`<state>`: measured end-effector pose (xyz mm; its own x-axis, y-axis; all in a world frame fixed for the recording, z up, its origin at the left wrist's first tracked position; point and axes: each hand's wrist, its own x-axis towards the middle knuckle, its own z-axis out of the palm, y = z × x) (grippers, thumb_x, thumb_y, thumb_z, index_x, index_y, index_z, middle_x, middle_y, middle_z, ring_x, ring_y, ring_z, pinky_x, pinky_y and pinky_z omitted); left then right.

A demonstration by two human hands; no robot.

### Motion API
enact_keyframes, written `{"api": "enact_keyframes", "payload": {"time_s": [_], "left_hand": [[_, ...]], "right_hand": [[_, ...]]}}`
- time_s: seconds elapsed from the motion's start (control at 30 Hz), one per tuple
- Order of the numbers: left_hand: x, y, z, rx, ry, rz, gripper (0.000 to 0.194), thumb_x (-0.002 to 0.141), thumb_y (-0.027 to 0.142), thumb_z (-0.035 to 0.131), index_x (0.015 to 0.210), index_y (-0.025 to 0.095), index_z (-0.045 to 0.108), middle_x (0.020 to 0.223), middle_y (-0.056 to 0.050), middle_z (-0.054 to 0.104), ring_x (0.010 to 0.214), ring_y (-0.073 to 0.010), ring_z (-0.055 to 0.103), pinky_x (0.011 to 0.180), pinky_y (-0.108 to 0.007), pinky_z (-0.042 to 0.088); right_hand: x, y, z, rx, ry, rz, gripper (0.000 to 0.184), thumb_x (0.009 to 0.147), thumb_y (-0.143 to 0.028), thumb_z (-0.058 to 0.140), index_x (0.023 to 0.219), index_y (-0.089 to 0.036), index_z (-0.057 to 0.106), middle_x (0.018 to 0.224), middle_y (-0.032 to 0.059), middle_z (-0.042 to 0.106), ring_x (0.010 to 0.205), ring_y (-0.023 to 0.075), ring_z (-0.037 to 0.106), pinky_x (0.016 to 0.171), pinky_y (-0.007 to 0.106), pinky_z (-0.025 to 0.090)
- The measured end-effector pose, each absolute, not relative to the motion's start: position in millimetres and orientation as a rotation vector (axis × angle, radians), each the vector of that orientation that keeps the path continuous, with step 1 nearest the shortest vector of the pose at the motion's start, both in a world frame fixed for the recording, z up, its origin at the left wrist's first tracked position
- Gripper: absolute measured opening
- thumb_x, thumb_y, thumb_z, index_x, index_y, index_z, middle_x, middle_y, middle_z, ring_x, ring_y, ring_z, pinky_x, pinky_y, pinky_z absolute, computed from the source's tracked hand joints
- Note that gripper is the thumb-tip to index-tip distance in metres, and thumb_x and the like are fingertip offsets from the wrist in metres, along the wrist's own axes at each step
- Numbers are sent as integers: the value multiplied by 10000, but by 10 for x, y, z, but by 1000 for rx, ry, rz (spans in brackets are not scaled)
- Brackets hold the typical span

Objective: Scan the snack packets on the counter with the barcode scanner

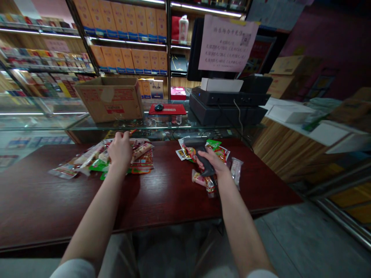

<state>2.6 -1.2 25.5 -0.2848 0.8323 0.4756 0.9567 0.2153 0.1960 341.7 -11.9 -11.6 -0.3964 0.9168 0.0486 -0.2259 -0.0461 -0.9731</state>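
Note:
My left hand rests, fingers curled, on a heap of small snack packets at the left of the dark red table; whether it grips one is hidden. My right hand is wrapped round the handle of a dark barcode scanner, its head pointing away from me over a second, smaller pile of snack packets. More packets lie just under my right wrist.
Beyond the table runs a glass counter bearing an open cardboard box, a red pad with a mouse and a black till with a paper notice. Stocked shelves stand behind. A wooden counter is at right.

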Motion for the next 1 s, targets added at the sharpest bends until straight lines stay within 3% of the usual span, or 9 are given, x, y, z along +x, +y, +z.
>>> {"api": "enact_keyframes", "payload": {"time_s": [0.23, 0.4, 0.47, 0.67, 0.8, 0.9, 1.0], "left_hand": [[-81, -24, -109, -2016, -2102, -300, 381, 918, 277, 390, 1024, 143, 730, 1130, -200, 644, 1027, -349, 618, 890, -432, 467], [371, 151, -44, -2093, -1959, -506, 401, 933, 301, 367, 1064, 121, 701, 1135, -206, 650, 1083, -359, 599, 944, -467, 435], [693, 314, -44, -2309, -1945, -603, 379, 932, 297, 392, 1083, 120, 690, 1118, -193, 669, 1053, -326, 626, 920, -418, 456], [1589, 969, -328, -2560, -2543, -854, 278, 812, 401, 662, 942, 163, 720, 1037, -136, 737, 1045, -281, 669, 844, -293, 484], [1769, 1252, -542, -2400, -2741, -988, 298, 711, 367, 762, 873, 123, 705, 1031, -194, 728, 1047, -328, 669, 807, -335, 502], [1798, 1346, -640, -2349, -2829, -1176, 248, 649, 314, 801, 745, 123, 676, 869, -167, 731, 948, -320, 689, 754, -342, 512], [1836, 1348, -664, -2375, -2829, -1486, 208, 647, 265, 788, 640, 154, 612, 644, -64, 666, 752, -238, 682, 660, -296, 505]], "right_hand": [[3448, -94, -110, -815, -1283, 1593, 353, 760, -448, 700, 900, -211, 481, 521, -53, 558, 383, 85, 450, 369, 191, 341], [3599, 9, -152, -829, -1137, 1492, 355, 743, -471, 705, 807, -215, 468, 476, -51, 523, 379, 89, 441, 372, 196, 332], [3665, 41, -169, -864, -1090, 1450, 362, 720, -465, 721, 786, -214, 469, 471, -48, 525, 380, 87, 443, 374, 196, 339], [3750, 39, -166, -898, -1072, 1449, 375, 695, -467, 734, 795, -208, 483, 463, -50, 528, 375, 85, 450, 371, 190, 329], [3738, 50, -182, -904, -1073, 1459, 392, 700, -487, 728, 828, -209, 482, 461, -58, 529, 356, 87, 447, 356, 189, 311], [3725, 69, -200, -910, -1083, 1472, 389, 705, -479, 733, 827, -206, 485, 473, -59, 531, 363, 85, 453, 359, 190, 321], [3719, 75, -209, -921, -1099, 1493, 375, 709, -466, 736, 842, -194, 514, 491, -55, 537, 382, 84, 462, 371, 191, 340]]}}
